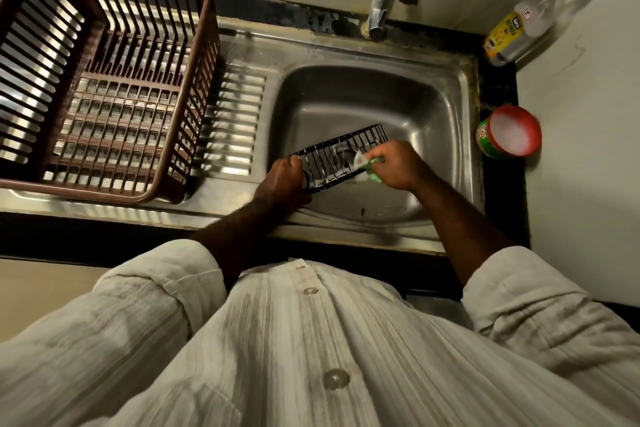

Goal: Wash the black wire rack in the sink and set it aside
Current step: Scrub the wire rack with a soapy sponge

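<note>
A black wire rack [341,156] lies tilted over the steel sink basin [433,114], streaked with white suds along its lower bars. My left hand [285,178] grips the rack's near left end. My right hand [394,166] holds a green scrub pad [372,172], foamy and pressed against the rack's middle bars. The tap [381,7] stands above the basin's far rim; no water stream is visible.
A large brown plastic dish basket [145,180] sits on the drainboard to the left. A round green tub of white soap paste [509,132] stands on the right counter. A dispenser bottle with a yellow label [519,35] stands in the back right corner.
</note>
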